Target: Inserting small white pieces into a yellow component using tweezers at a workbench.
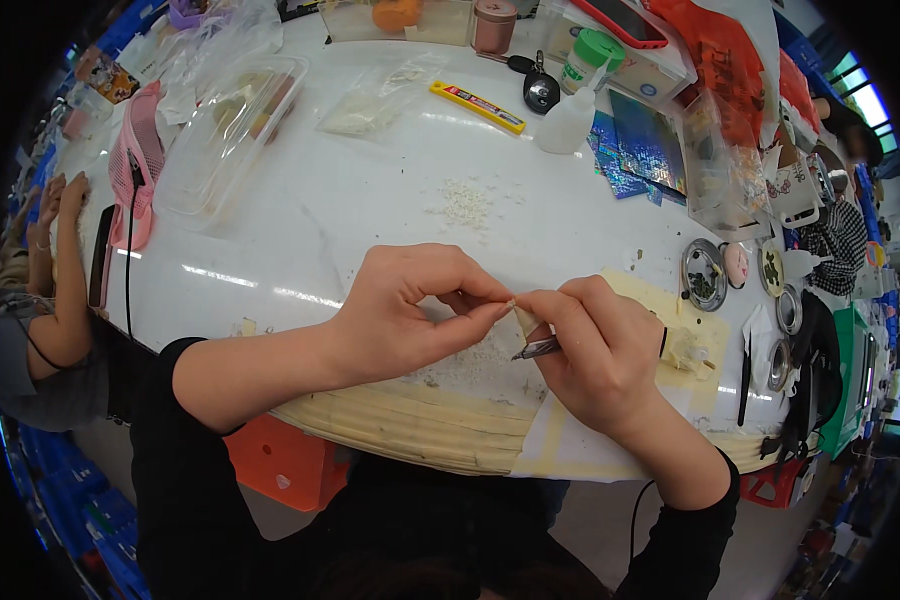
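Silver tool [539, 347], axis crosswise, tip [517, 356] leftward, right grip [602, 350] holding it, left grip [400, 305] pinching tiny piece [511, 302]

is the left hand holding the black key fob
No, the black key fob lies on the white table beside the white bottle, well away from the left hand.

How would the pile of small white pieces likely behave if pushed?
The pile would probably spread rather than slide as one, since its pieces look loose, with strays around it. Each looks tiny, so likely light. The shiny tabletop seems smooth, so they may skid easily.
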The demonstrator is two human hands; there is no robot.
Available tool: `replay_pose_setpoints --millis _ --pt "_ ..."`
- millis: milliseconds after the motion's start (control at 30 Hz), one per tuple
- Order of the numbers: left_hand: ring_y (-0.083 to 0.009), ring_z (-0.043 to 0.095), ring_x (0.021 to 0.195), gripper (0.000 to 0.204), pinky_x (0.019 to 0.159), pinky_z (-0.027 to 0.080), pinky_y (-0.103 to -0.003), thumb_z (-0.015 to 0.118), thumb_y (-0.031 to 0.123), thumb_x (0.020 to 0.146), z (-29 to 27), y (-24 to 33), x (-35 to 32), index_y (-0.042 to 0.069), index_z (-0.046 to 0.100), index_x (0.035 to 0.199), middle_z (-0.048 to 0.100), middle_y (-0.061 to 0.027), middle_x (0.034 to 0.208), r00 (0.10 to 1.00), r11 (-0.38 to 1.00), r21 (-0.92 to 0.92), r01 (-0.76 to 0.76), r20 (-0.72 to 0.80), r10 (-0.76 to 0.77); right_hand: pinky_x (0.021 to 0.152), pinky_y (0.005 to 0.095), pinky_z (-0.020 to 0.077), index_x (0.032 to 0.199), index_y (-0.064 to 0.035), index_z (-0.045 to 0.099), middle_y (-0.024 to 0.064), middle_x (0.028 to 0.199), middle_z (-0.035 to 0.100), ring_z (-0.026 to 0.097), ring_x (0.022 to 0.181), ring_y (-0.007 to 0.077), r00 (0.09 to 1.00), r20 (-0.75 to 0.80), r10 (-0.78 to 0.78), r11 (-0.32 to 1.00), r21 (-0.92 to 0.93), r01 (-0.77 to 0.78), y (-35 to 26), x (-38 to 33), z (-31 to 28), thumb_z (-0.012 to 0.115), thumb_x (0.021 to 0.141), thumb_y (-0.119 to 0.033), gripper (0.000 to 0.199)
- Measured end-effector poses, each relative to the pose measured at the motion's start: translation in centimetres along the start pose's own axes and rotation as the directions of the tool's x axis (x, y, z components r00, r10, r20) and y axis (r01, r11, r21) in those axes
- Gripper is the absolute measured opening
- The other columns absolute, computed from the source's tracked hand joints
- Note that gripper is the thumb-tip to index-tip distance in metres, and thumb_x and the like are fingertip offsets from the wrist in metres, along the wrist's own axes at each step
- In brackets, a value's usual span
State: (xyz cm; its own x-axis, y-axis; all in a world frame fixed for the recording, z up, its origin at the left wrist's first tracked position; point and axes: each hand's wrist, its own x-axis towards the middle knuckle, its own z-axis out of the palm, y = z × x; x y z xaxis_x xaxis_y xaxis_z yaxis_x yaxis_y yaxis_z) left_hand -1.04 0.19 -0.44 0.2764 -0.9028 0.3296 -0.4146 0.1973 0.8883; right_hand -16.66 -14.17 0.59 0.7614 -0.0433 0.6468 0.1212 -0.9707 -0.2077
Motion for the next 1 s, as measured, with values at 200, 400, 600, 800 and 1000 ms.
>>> replay_pose_setpoints --millis 200,400,600,800,1000 --pt "-0.0129 0.066 0.069 0.015 0.061 0.052 -0.023 0.073 -0.004 0.079 0.43 0.1 0.06 0.0 0.072 0.093 0.07 -0.0085 0.08 0.996 0.994 0.087 -0.065 -0.06 0.07 0.045 0.0301 0.0408 0.088 -0.0076 0.067 0.0026 0.074 0.053 0.052 0.052 0.0179 0.995 0.033 0.097 0.991 0.092 -0.1 0.06 -0.12 -0.01 0.068 0.057 0.001 0.032" --pt "-0.0128 0.066 0.068 0.014 0.061 0.051 -0.024 0.073 -0.005 0.078 0.06 -0.05 0.02 -0.001 0.071 0.092 0.07 -0.0084 0.08 0.995 0.991 0.091 -0.097 -0.026 0.1 0.045 0.0309 0.0416 0.087 -0.0081 0.066 0.0031 0.074 0.054 0.053 0.051 0.0187 0.988 0.053 0.142 0.976 0.157 -0.149 -0.1 -0.17 0.02 0.066 0.058 0.003 0.032" --pt "-0.0128 0.065 0.068 0.014 0.06 0.05 -0.024 0.072 -0.006 0.077 -0.01 -0.01 0.1 0.0 0.07 0.09 0.07 -0.0078 0.079 0.988 0.985 0.085 -0.149 -0.022 0.151 0.046 0.0308 0.042 0.085 -0.0073 0.065 0.0035 0.074 0.055 0.054 0.052 0.0194 0.983 0.049 0.174 0.957 0.225 -0.181 -0.17 -0.18 0.03 0.065 0.059 0.005 0.029" --pt "-0.0135 0.065 0.067 0.013 0.06 0.05 -0.024 0.072 -0.006 0.076 0.02 0.02 0.08 0.0 0.069 0.087 0.069 -0.0075 0.078 0.99 0.987 0.08 -0.136 -0.03 0.139 0.046 0.0309 0.042 0.085 -0.0073 0.065 0.0033 0.075 0.055 0.055 0.053 0.0197 0.985 0.063 0.158 0.967 0.194 -0.167 -0.33 -0.19 -0.1 0.065 0.059 0.005 0.029" --pt "-0.0149 0.065 0.066 0.015 0.059 0.05 -0.025 0.073 -0.007 0.073 0.02 0.01 0.16 0.001 0.069 0.086 0.069 -0.0068 0.077 0.973 0.964 0.151 -0.219 -0.041 0.228 0.048 0.032 0.0426 0.091 -0.0084 0.062 0.0031 0.073 0.056 0.057 0.056 0.0205 0.969 0.13 0.21 0.934 0.265 -0.238 -0.65 0.48 -0.8 0.071 0.07 -0.009 0.022"
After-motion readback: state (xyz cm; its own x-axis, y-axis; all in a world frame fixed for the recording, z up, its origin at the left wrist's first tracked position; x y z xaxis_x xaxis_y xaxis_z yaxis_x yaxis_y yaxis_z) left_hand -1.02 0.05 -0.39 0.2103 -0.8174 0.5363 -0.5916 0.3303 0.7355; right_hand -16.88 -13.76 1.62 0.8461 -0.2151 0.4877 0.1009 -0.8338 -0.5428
